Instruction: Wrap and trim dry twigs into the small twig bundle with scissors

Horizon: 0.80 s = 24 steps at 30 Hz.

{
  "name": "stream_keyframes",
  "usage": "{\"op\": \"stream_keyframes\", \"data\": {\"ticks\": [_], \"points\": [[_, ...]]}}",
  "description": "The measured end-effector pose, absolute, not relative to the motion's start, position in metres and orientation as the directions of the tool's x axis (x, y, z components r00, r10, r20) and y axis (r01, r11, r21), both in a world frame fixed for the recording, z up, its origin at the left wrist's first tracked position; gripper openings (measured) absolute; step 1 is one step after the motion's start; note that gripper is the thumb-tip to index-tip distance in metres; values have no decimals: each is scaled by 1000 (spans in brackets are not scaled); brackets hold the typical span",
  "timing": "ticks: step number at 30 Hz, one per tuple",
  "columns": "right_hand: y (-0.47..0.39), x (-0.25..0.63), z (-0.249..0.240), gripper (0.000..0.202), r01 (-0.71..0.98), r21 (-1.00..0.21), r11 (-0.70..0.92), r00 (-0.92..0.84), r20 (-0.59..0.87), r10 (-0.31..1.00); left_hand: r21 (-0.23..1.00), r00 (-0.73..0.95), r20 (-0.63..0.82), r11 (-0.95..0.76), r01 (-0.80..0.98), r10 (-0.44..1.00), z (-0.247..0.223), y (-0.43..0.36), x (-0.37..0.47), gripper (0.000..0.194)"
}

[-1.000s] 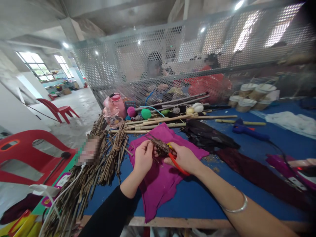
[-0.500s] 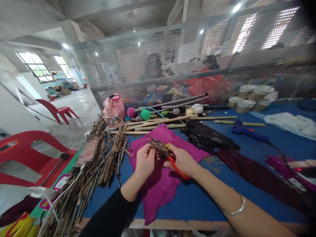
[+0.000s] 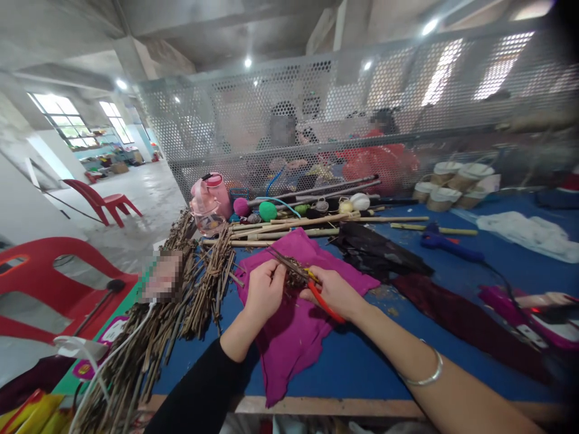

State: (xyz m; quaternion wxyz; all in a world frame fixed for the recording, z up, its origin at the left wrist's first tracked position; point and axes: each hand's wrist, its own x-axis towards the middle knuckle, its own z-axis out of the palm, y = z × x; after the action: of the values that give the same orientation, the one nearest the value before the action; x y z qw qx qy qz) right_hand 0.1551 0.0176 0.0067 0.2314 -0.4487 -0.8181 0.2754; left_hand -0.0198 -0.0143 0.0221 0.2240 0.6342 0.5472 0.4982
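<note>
windows (image 3: 61, 120) bright | red chairs (image 3: 116, 201) | grey floor (image 3: 151, 181) | perforated screen (image 3: 194, 114) | ceiling lamp (image 3: 429, 26) lit

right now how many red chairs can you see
2: one red chair close by at the left edge, partly cut off by the picture, and a second red chair farther back, above it in view. More may be hidden behind the perforated screen.
</note>
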Motion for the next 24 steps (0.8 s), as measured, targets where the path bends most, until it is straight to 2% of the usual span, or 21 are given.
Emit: {"op": "stream_keyframes", "data": {"ticks": [6, 10, 15, 18, 21, 24], "points": [[31, 171, 24, 32, 784, -439, 439, -429, 128, 894, 759, 67, 282, -266, 595, 957, 20, 0, -41, 23], [39, 181, 39, 35, 843, -350, 408, -384, 139, 913, 725, 64, 291, -264, 637, 955, 17, 3, -48, 23], [42, 189, 34, 38, 816, -439, 376, -312, 212, 926, 600, 311, 250, -398, 694, 917, 23, -2, -54, 14], [42, 191, 16, 39, 793, -493, 358, -245, 279, 929, 525, 429, 202, -467, 711, 880, 23, -5, -52, 20], [42, 194, 1, 40, 765, -538, 354, -214, 305, 928, 505, 422, 200, -462, 729, 885, 21, -6, -48, 14], [41, 196, -5, 40, 727, -580, 368, -229, 301, 926, 563, 319, 251, -406, 720, 914, 22, -3, -49, 13]]}}
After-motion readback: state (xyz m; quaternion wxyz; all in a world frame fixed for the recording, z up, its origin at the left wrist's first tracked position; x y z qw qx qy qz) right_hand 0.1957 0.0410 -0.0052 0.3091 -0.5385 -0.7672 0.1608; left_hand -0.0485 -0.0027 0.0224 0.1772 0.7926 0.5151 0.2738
